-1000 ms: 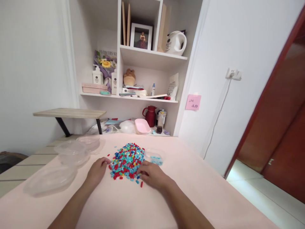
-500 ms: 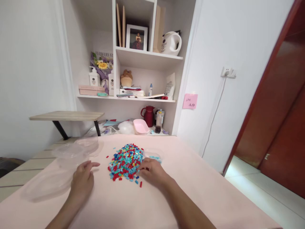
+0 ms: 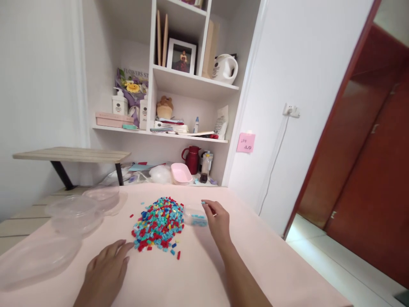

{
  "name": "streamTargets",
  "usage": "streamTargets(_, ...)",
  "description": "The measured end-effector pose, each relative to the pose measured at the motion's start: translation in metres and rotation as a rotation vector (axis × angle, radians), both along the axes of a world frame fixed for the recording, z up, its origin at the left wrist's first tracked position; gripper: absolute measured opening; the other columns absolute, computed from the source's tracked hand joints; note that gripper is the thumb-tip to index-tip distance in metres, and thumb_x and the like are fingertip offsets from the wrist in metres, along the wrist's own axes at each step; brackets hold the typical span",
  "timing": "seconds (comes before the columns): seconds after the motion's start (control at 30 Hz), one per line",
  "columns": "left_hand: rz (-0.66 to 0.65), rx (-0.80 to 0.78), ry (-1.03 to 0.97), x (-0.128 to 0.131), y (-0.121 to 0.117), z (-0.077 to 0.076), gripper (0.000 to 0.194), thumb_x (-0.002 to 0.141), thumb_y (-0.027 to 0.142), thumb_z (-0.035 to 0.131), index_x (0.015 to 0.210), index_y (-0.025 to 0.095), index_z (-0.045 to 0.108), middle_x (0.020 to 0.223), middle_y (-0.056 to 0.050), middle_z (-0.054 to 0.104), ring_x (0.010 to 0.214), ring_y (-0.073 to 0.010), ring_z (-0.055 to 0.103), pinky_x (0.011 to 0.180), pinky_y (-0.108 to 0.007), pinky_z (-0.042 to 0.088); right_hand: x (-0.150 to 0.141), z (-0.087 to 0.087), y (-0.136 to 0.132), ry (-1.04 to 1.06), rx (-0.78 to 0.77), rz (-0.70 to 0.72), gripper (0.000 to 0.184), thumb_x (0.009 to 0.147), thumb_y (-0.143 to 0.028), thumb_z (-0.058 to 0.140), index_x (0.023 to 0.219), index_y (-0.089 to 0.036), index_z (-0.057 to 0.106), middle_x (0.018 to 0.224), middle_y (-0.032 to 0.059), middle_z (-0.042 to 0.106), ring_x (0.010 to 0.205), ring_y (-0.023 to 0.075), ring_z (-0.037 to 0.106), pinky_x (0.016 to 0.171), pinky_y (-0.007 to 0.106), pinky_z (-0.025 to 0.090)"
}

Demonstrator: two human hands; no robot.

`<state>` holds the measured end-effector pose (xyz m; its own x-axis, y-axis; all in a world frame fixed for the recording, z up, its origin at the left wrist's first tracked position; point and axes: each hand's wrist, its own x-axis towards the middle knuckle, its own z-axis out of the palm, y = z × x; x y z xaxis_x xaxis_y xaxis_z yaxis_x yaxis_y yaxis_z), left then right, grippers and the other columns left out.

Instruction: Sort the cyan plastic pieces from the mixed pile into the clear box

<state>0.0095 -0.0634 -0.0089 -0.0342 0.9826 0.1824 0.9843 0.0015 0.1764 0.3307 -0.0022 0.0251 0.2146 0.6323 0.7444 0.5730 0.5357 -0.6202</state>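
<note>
Red, blue, light-blue, yellow and green plastic pieces form a heap (image 3: 159, 224) in the middle of the pale pink tabletop (image 3: 179, 285), with a few strays lying apart from its edges: a red piece (image 3: 178, 255) at the near right, another red one (image 3: 131, 215) off to the left, and a light-blue one (image 3: 142, 203) near the far left side. Just right of the heap sits a clear container (image 3: 188, 209) with light-blue pieces (image 3: 198, 220) in it. The right hand (image 3: 220, 221) is raised at this container's right side, thumb and forefinger pinched on what looks like a small light-blue piece (image 3: 203, 202), its outline partly covered by the fingertips. The left hand (image 3: 105, 268) is relaxed and grips nothing visible, palm down, fingers loosely spread, its forefinger reaching to the heap's near left edge; whether it touches a piece I cannot tell. More clear containers (image 3: 75, 215) stand along the table's left side. Behind the table are a pink tub (image 3: 181, 174), a dark red jug (image 3: 192, 160) and a bottle of dark liquid (image 3: 204, 175), below white shelves (image 3: 194, 84).
</note>
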Motion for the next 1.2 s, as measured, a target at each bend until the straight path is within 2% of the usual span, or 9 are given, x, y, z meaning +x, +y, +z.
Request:
streamTargets(0.17, 0.021, 0.064, 0.048, -0.001, 0.006, -0.012, 0.048, 0.094, 0.023, 0.03, 0.13, 0.035, 0.058, 0.142, -0.001, 0.056, 0.13, -0.021, 0.049, 0.108, -0.044, 0.033, 0.015, -0.005, 0.011, -0.189, -0.16, -0.221, 0.025, 0.094, -0.035, 0.054, 0.095, -0.023, 0.076, 0.092, 0.0091, 0.066, 0.093, 0.0248, 0.057, 0.088, 0.04, 0.04)
streamTargets(0.3, 0.042, 0.092, 0.035, -0.007, 0.016, -0.028, 0.046, 0.093, 0.024, 0.033, 0.129, 0.038, 0.059, 0.141, 0.001, 0.057, 0.129, -0.0202, 0.049, 0.108, -0.043, 0.034, 0.015, -0.01, 0.016, -0.267, -0.218, -0.267, 0.025, 0.095, -0.034, 0.053, 0.099, -0.025, 0.077, 0.1, 0.0107, 0.065, 0.099, 0.0271, 0.053, 0.088, 0.042, 0.038)
streamTargets(0.43, 0.021, 0.095, 0.05, -0.011, 0.016, -0.026, 0.045, 0.093, 0.026, 0.034, 0.129, 0.038, 0.059, 0.142, 0.0, 0.057, 0.13, -0.0217, 0.05, 0.108, -0.045, 0.035, 0.013, -0.007, 0.014, -0.203, -0.159, -0.265, 0.026, 0.095, -0.033, 0.052, 0.098, -0.026, 0.077, 0.097, 0.0088, 0.067, 0.095, 0.0247, 0.055, 0.087, 0.04, 0.039)
streamTargets(0.53, 0.031, 0.037, 0.042, -0.007, 0.01, -0.013, 0.045, 0.093, 0.025, 0.034, 0.129, 0.037, 0.06, 0.143, 0.0, 0.056, 0.131, -0.0225, 0.049, 0.108, -0.045, 0.036, 0.01, -0.002, 0.007, -0.113, -0.11, -0.163, 0.03, 0.096, -0.038, 0.05, 0.095, -0.023, 0.076, 0.089, 0.0074, 0.068, 0.087, 0.0217, 0.059, 0.082, 0.035, 0.043)
streamTargets(0.63, 0.026, -0.02, 0.046, -0.002, 0.003, 0.0, 0.047, 0.094, 0.023, 0.031, 0.131, 0.037, 0.057, 0.145, 0.0, 0.054, 0.134, -0.0216, 0.047, 0.109, -0.045, 0.034, 0.004, 0.002, -0.002, -0.076, -0.108, 0.046, 0.042, 0.098, -0.046, 0.044, 0.089, -0.018, 0.074, 0.07, 0.0035, 0.065, 0.065, 0.0161, 0.056, 0.064, 0.026, 0.042)
streamTargets(0.8, -0.001, -0.015, 0.013, 0.002, -0.002, 0.007, 0.047, 0.093, 0.023, 0.032, 0.13, 0.035, 0.058, 0.143, -0.002, 0.055, 0.133, -0.0226, 0.046, 0.109, -0.046, 0.032, -0.01, 0.003, -0.012, -0.319, -0.297, 0.357, 0.048, 0.097, -0.047, 0.046, 0.07, -0.017, 0.072, 0.051, -0.0021, 0.057, 0.049, 0.0107, 0.047, 0.054, 0.022, 0.036)
streamTargets(0.9, -0.005, -0.023, -0.002, 0.002, -0.003, 0.008, 0.048, 0.093, 0.023, 0.03, 0.131, 0.035, 0.057, 0.144, -0.003, 0.054, 0.134, -0.0227, 0.045, 0.11, -0.046, 0.031, -0.022, 0.001, -0.013, -0.489, -0.349, 0.419, 0.032, 0.092, -0.038, 0.056, 0.072, -0.02, 0.073, 0.06, -0.0019, 0.064, 0.056, 0.0113, 0.053, 0.059, 0.022, 0.039)
streamTargets(1.0, -0.007, -0.035, -0.003, 0.003, -0.003, 0.009, 0.048, 0.094, 0.024, 0.028, 0.131, 0.034, 0.057, 0.145, -0.003, 0.053, 0.134, -0.0225, 0.044, 0.109, -0.047, 0.031, -0.034, -0.003, -0.015, -0.525, -0.321, 0.433, 0.012, 0.084, -0.028, 0.065, 0.085, -0.023, 0.075, 0.08, -0.0005, 0.069, 0.071, 0.0133, 0.06, 0.068, 0.023, 0.044)
streamTargets(1.2, -0.015, -0.031, -0.003, 0.003, -0.004, 0.009, 0.048, 0.095, 0.024, 0.028, 0.132, 0.034, 0.056, 0.144, -0.003, 0.053, 0.133, -0.0222, 0.044, 0.109, -0.046, 0.031, -0.043, -0.017, -0.014, -0.563, -0.278, 0.543, 0.03, 0.081, -0.014, 0.06, 0.103, -0.028, 0.075, 0.102, 0.0021, 0.064, 0.084, 0.0138, 0.061, 0.078, 0.024, 0.049)
